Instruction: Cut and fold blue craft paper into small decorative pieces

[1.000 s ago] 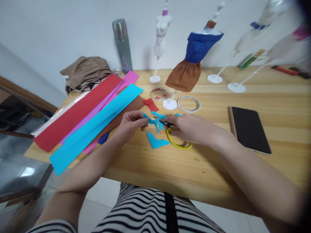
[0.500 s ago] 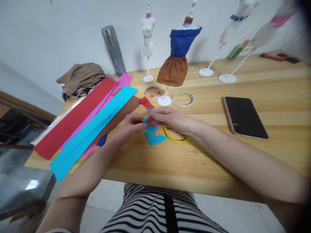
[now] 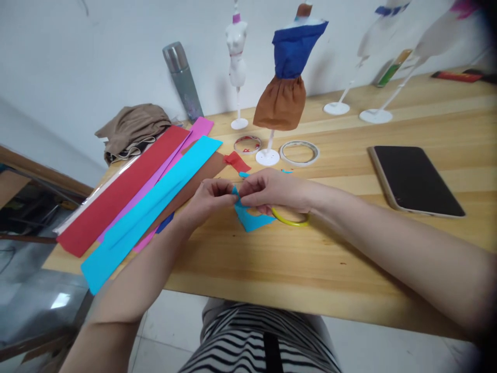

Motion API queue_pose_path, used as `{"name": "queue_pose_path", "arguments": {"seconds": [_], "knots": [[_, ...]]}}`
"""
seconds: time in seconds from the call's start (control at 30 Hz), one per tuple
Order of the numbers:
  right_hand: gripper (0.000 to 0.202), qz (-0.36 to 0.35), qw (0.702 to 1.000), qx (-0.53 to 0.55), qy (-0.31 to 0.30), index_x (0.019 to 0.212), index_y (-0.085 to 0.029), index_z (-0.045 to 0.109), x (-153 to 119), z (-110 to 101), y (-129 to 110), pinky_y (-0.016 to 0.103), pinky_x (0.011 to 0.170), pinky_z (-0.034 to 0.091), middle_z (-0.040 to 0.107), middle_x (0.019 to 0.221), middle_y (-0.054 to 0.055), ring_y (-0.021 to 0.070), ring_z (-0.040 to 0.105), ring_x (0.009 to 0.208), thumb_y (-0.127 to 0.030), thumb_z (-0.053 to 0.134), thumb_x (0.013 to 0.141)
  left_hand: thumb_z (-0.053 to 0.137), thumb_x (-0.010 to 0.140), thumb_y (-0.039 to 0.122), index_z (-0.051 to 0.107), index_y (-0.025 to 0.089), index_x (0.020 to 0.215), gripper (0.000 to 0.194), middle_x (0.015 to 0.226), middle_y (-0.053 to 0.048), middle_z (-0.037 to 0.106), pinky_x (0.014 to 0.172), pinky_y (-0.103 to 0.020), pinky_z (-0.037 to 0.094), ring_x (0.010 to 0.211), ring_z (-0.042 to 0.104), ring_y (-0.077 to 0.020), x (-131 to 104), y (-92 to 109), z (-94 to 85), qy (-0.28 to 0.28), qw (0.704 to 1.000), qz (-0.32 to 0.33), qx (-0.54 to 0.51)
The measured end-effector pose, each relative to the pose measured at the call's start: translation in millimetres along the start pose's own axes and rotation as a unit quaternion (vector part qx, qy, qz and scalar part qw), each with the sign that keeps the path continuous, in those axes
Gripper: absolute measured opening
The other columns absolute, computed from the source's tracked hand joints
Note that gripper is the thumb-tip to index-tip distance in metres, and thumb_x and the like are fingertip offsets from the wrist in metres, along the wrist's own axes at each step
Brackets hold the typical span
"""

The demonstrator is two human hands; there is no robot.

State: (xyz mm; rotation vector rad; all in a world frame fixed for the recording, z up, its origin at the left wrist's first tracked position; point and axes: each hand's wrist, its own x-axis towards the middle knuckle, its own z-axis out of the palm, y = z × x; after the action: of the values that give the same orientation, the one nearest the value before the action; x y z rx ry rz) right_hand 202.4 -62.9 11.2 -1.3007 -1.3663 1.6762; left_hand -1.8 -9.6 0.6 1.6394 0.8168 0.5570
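Over the middle of the table, my left hand [image 3: 213, 199] pinches a small piece of light-blue paper [image 3: 236, 192] between thumb and fingers. My right hand [image 3: 272, 189] meets it there, its fingertips closed on the same piece. Beneath them a larger light-blue paper scrap [image 3: 254, 221] lies on the wood, partly covered by the hands. A yellow loop [image 3: 293, 223] shows under my right hand and wrist; the rest of it is hidden. Just beyond the fingers are a crumpled red paper piece [image 3: 237, 161] and a small blue scrap [image 3: 244, 175].
Long paper strips, red [image 3: 124, 191] and light blue [image 3: 155, 212] on top, lie at left by a brown cloth [image 3: 134, 129] and flask [image 3: 182, 80]. Behind stand a dressed mannequin [image 3: 289, 77], a bare one [image 3: 236, 62] and tape rolls [image 3: 300, 153]. A tablet [image 3: 419, 178] lies right.
My view has shifted slightly, so the tablet and mannequins at right appear farther right. Both hands stay together at the small blue paper, with my right fingers slightly repositioned on it.
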Motion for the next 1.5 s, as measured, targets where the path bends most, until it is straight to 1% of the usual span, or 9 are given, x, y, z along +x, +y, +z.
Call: {"name": "queue_pose_path", "arguments": {"seconds": [0.23, 0.33, 0.43, 0.63, 0.87, 1.0, 1.13, 1.33, 1.5], "knots": [[0.022, -0.016, 1.0, 0.002, -0.002, 0.061, -0.02, 0.069, 4.2, -0.5, 1.8, 0.015, 0.038, 0.035, 0.056, 0.045, -0.006, 0.0059, 0.048, 0.04, -0.013, 0.086, 0.072, 0.078, 0.069, 0.035, 0.059, 0.019, 0.057, 0.027, 0.056, 0.004, 0.048, 0.054, -0.026, 0.026, 0.056, 0.037, -0.0088, -1.2, 2.3, 4.9, 0.011, 1.0, 0.002, 0.008], [0.026, -0.049, 0.999, 0.013, 0.016, 0.059, -0.02, 0.068, 5.7, -3.0, 0.4, 0.016, 0.038, 0.034, 0.057, 0.048, -0.005, 0.005, 0.046, 0.04, -0.018, 0.092, 0.069, 0.08, 0.07, 0.039, 0.067, 0.018, 0.062, 0.026, 0.058, 0.001, 0.058, 0.053, -0.026, 0.033, 0.054, 0.045, -0.0098, -0.3, 3.3, 5.0, 0.027, 1.0, 0.0, -0.013], [0.031, -0.073, 0.994, 0.073, 0.034, 0.061, -0.02, 0.068, 8.0, -3.3, 0.7, 0.018, 0.039, 0.035, 0.058, 0.05, -0.005, 0.0056, 0.047, 0.042, -0.026, 0.098, 0.066, 0.081, 0.075, 0.048, 0.074, 0.018, 0.071, 0.031, 0.066, -0.002, 0.068, 0.055, -0.026, 0.043, 0.056, 0.056, -0.0118, 0.7, 1.4, 4.3, 0.045, 0.997, -0.002, -0.063], [0.042, -0.102, 0.98, 0.157, 0.067, 0.071, -0.02, 0.066, 9.9, 4.5, 5.0, 0.019, 0.042, 0.037, 0.063, 0.055, -0.006, 0.0053, 0.047, 0.044, -0.038, 0.104, 0.064, 0.09, 0.075, 0.065, 0.081, 0.016, 0.089, 0.052, 0.092, -0.011, 0.083, 0.056, -0.024, 0.05, 0.063, 0.069, -0.014, -0.8, -3.8, 2.7, 0.011, 0.989, -0.057, -0.134], [0.042, -0.115, 0.976, 0.16, 0.088, 0.073, -0.022, 0.066, 9.8, 10.3, 7.7, 0.02, 0.042, 0.037, 0.058, 0.051, -0.007, 0.0069, 0.049, 0.045, -0.038, 0.103, 0.064, 0.097, 0.071, 0.054, 0.077, 0.014, 0.083, 0.046, 0.078, -0.008, 0.08, 0.053, -0.024, 0.051, 0.057, 0.068, -0.0136, -0.8, -4.9, -0.9, 0.006, 0.975, -0.101, -0.198], [0.042, -0.129, 0.974, 0.168, 0.085, 0.072, -0.022, 0.069, 9.9, 10.0, 7.4, 0.02, 0.043, 0.036, 0.06, 0.055, -0.006, 0.0071, 0.049, 0.048, -0.039, 0.105, 0.059, 0.098, 0.07, 0.043, 0.074, 0.016, 0.081, 0.038, 0.072, -0.003, 0.077, 0.054, -0.023, 0.052, 0.057, 0.068, -0.0124, -3.2, -2.8, 1.3, 0.006, 0.972, -0.095, -0.216], [0.037, -0.124, 0.975, 0.172, 0.061, 0.072, -0.021, 0.07, 10.0, 8.5, 6.9, 0.022, 0.044, 0.036, 0.061, 0.06, -0.005, 0.0073, 0.05, 0.049, -0.04, 0.101, 0.065, 0.094, 0.072, 0.038, 0.071, 0.018, 0.078, 0.031, 0.069, -0.001, 0.074, 0.053, -0.023, 0.051, 0.055, 0.066, -0.0115, -4.9, -1.5, 3.8, 0.017, 0.977, -0.078, -0.198], [0.034, -0.121, 0.974, 0.175, 0.077, 0.067, -0.02, 0.069, 13.0, 6.7, 9.2, 0.022, 0.045, 0.031, 0.06, 0.057, -0.004, 0.008, 0.048, 0.05, -0.038, 0.098, 0.064, 0.093, 0.068, 0.038, 0.068, 0.018, 0.076, 0.032, 0.067, -0.001, 0.073, 0.052, -0.023, 0.051, 0.054, 0.065, -0.0122, -4.6, 2.3, 7.9, 0.027, 0.986, -0.063, -0.154], [0.032, -0.123, 0.975, 0.172, 0.068, 0.065, -0.021, 0.069, 11.8, 7.9, 9.5, 0.022, 0.046, 0.032, 0.061, 0.055, -0.003, 0.0083, 0.046, 0.049, -0.036, 0.097, 0.061, 0.082, 0.073, 0.058, 0.074, 0.017, 0.08, 0.043, 0.073, -0.006, 0.076, 0.051, -0.028, 0.055, 0.055, 0.069, -0.0165, -3.6, 6.3, 10.3, 0.024, 0.979, -0.083, -0.183]]}}
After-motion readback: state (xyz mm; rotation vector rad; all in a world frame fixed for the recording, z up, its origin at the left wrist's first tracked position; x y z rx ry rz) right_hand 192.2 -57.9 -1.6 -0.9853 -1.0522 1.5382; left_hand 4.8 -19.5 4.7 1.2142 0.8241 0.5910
